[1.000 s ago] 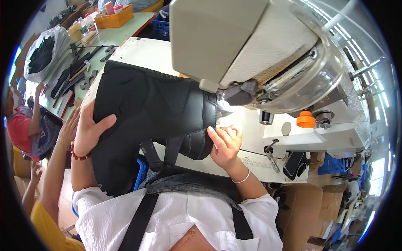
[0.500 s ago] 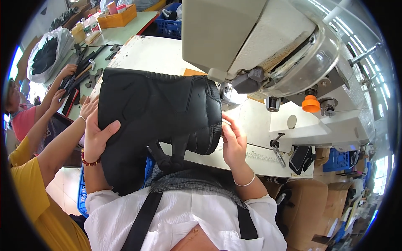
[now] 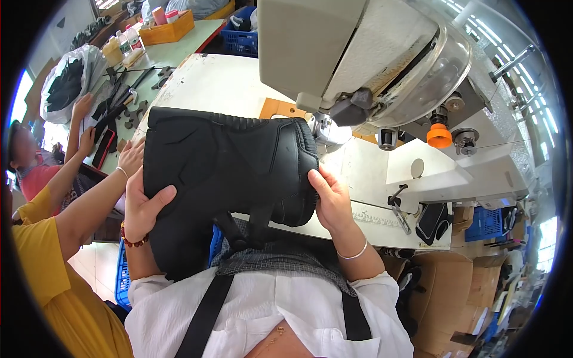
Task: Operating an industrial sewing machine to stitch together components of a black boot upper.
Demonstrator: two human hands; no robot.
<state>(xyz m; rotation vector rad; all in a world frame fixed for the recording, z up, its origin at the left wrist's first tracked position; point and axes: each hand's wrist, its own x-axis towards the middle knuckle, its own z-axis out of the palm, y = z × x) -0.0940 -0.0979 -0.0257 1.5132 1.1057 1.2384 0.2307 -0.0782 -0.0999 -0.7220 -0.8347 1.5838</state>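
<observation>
A black bag-like sewn piece (image 3: 230, 158), with ribbed trim along its far edge and a padded, piped right end, is held up before me. My left hand (image 3: 145, 206) grips its left end, thumb on the face toward me and fingers behind. At the right end, my right hand (image 3: 333, 200) pinches the piped rim, thumb in front and the other fingers mostly hidden. Black strap pieces (image 3: 253, 224) hang from its near side. Just beyond the right end is the needle area of a large pale sewing machine (image 3: 319, 53).
An orange knob (image 3: 439, 136) and metal thread parts sit on the machine's right. A small black pouch (image 3: 431, 222) lies at the table's right edge, near cardboard boxes (image 3: 441, 298). Co-workers' arms (image 3: 89, 203) reach over a green table (image 3: 197, 39) at left.
The piece has shifted slightly down and right, its right end a little clear of the needle area. My right thumb has come onto its face. A co-worker's hands at left have moved apart.
</observation>
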